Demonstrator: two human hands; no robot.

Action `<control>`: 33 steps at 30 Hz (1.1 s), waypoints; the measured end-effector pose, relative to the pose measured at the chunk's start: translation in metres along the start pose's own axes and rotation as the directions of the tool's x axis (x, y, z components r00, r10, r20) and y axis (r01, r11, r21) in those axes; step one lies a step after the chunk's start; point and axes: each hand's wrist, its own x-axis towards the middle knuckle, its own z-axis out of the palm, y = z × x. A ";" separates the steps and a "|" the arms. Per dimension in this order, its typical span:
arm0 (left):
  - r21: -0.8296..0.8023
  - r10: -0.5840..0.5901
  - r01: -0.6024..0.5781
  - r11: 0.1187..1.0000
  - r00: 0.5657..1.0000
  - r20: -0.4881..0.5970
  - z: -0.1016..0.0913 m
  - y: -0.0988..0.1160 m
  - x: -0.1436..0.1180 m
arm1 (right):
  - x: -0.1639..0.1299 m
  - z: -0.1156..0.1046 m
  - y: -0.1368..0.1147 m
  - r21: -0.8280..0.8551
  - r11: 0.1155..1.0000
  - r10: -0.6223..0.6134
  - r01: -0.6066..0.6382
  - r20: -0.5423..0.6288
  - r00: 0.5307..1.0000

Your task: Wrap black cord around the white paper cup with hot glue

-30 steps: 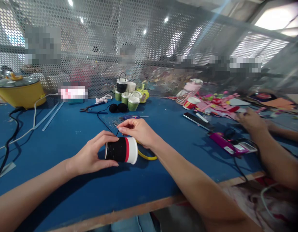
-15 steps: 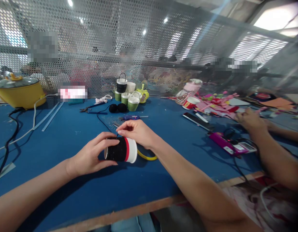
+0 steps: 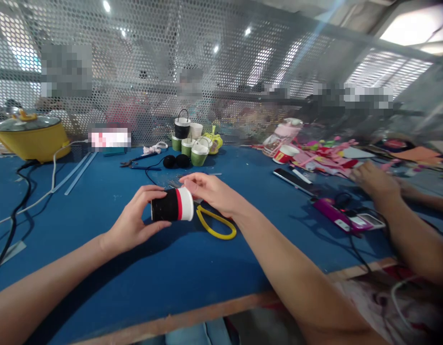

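Note:
My left hand (image 3: pixel 130 218) is closed around a paper cup (image 3: pixel 165 207) lying on its side in the air, its open rim to the right. Black yarn covers most of the cup; a red band and a white strip show near the rim. Just behind that rim, my right hand (image 3: pixel 212 190) has its thumb and forefinger pinched; what they hold is hidden. Scissors with a yellow handle (image 3: pixel 217 235) lie partly under the right hand. Two black yarn balls (image 3: pixel 176 161) sit farther back, and a black strand runs from them toward the cup.
Several small cups (image 3: pixel 198 154) stand by the mesh wall, one black with a handle. Pliers (image 3: pixel 130 163) lie to their left, near a yellow pot (image 3: pixel 41 141). At right are a phone (image 3: pixel 291 181), a purple power bank (image 3: pixel 332 213), pink craft pieces and another person's hand (image 3: pixel 375 179).
The cup in my left hand has moved slightly up and left. My right hand has shifted right and away from the cup's wrapped side, baring more of the yellow scissors handle.

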 end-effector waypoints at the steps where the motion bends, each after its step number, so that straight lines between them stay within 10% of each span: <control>1: -0.039 -0.033 0.032 0.999 0.999 -0.023 0.000 -0.002 0.000 | -0.001 -0.002 -0.001 0.023 1.000 0.012 -0.014 0.063 0.998; 12: -0.406 -0.395 0.451 0.795 0.892 0.217 0.003 -0.003 0.001 | -0.009 0.003 -0.003 -0.142 0.984 -0.074 0.106 0.214 0.974; 23: -0.035 -0.145 0.154 0.987 0.970 0.193 0.002 0.004 0.000 | -0.001 0.003 0.004 -0.335 0.942 0.020 0.008 0.079 0.997; 33: 0.059 -0.030 0.013 0.998 0.955 0.296 0.002 0.009 -0.002 | 0.002 0.017 0.007 -0.156 0.986 0.064 -0.060 0.020 0.998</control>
